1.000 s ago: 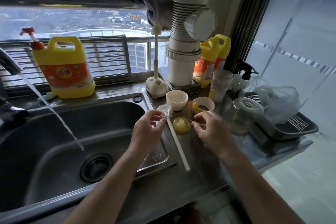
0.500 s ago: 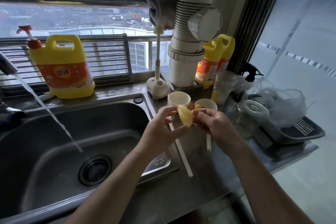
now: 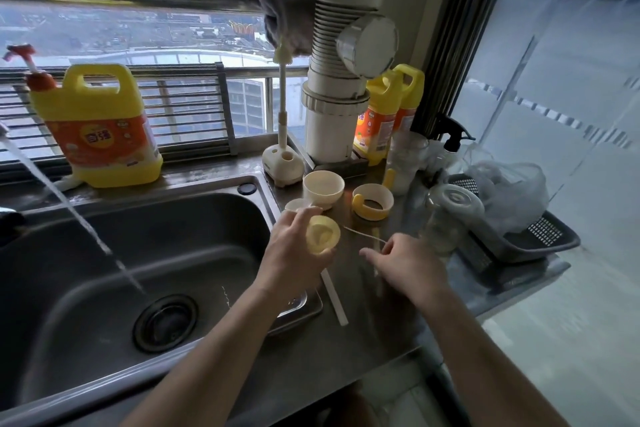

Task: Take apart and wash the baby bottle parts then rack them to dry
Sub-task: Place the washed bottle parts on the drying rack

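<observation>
Right hand withdrawn; nipple in left hand grip.

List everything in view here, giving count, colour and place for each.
sink: one, steel, left; water stream runs into it
counter: one, steel, right of sink
detergent jug: one, yellow with orange label, ledge behind sink
detergent bottles: two, yellow, beside white pipe
brush stand: one, cream, behind sink corner
cup: one, cream, on counter
collar ring: one, cream with yellow handle, right of cup
nipple: one, yellow, held above counter
tube: one, white, lying on counter
thin wire: one, pale, above counter
glass bottle: one, clear, beside basket
basket: one, dark, far right, holding plastic bag
spray bottle: one, black-topped, behind basket
hands: two; left hand grips nipple, right hand pinches thin wire
</observation>
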